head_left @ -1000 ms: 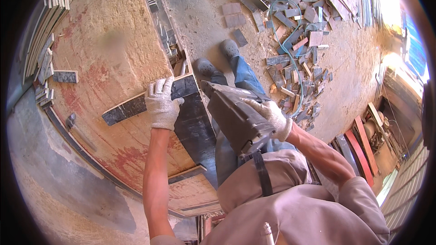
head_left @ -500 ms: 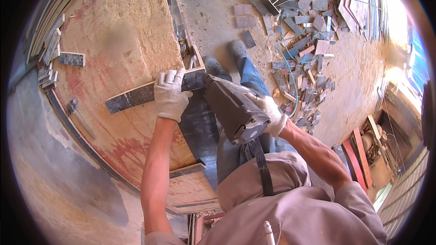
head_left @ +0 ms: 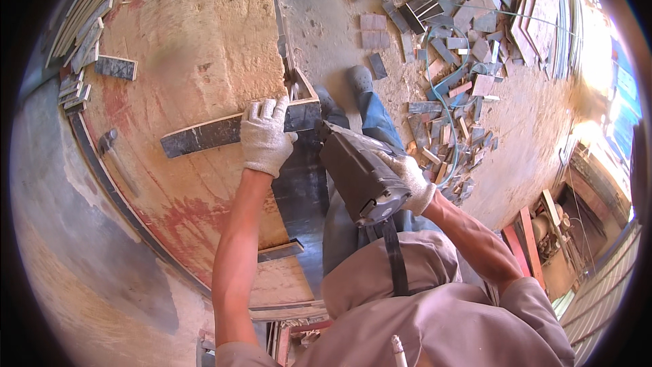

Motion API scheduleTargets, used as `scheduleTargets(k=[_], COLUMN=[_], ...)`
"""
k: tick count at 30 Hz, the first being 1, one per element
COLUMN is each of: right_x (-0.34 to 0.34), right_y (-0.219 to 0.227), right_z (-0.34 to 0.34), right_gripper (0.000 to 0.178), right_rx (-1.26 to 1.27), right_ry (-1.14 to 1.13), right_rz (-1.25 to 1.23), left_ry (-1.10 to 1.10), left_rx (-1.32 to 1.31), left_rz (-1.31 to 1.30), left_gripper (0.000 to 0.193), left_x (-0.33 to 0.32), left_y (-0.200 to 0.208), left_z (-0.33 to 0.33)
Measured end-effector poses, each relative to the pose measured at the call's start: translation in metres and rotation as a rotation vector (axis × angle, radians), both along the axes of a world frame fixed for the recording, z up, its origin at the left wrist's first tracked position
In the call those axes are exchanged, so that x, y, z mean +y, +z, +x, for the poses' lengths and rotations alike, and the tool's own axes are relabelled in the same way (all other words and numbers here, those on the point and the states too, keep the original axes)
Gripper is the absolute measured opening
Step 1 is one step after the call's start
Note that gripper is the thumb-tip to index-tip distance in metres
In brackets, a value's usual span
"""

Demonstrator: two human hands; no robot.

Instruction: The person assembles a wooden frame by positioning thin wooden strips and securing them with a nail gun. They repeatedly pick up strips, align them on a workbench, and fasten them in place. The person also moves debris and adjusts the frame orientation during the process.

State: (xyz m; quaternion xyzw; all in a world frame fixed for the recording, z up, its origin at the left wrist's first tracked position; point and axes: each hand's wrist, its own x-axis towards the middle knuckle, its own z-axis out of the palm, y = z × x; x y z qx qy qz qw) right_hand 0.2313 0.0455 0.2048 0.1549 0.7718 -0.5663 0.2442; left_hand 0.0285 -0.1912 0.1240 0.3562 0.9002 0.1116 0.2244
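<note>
At the bottom of the frame, a white stick shows in front of the person's shirt. Right of centre, the gloved right hand is wrapped around a bulky, dark power tool; the tool hides part of the grip, so whether a finger rests on a trigger cannot be told. The tool's nose points up and left, at the right end of a dark strip; whether they touch is unclear.

That strip lies across the middle left, seemingly on edge, its right end over a dark panel. The gloved left hand clasps it near that end, fingers together over the top edge and thumb on the near side.

The step in hand looks like lining the nose up with the strip's end while the strip is steadied. The next move would call for a firm left hold, fingers clear of the nose, and a square tool.

Farther left, a hammer lies on the worktop, with stacked strips at upper left. Beyond, at upper right, offcuts and a thin hose litter the floor.
</note>
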Motion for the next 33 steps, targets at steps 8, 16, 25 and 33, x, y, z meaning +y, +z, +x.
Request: scheduleTargets(k=[8,16,25,33], right_x=[0.005,0.0,-0.035,-0.071], right_y=[0.016,0.029,0.006,-0.005], right_z=[-0.014,-0.021,-0.063,-0.086], right_gripper=[0.067,0.061,0.069,0.069], right_rx=[0.024,-0.316,-0.06,-0.074], right_ry=[0.056,-0.298,-0.003,-0.016], right_rz=[0.029,-0.363,-0.197,-0.195], left_ry=[0.046,0.062,0.208,0.349], left_rx=[-0.028,-0.01,-0.107,-0.233], left_rz=[0.003,-0.027,0.101,0.345], left_gripper=[0.097,0.1,0.101,0.084], left_x=[-0.007,-0.08,-0.085,-0.108], left_y=[0.001,0.005,0.004,-0.005], left_z=[0.001,-0.028,-0.029,-0.037])
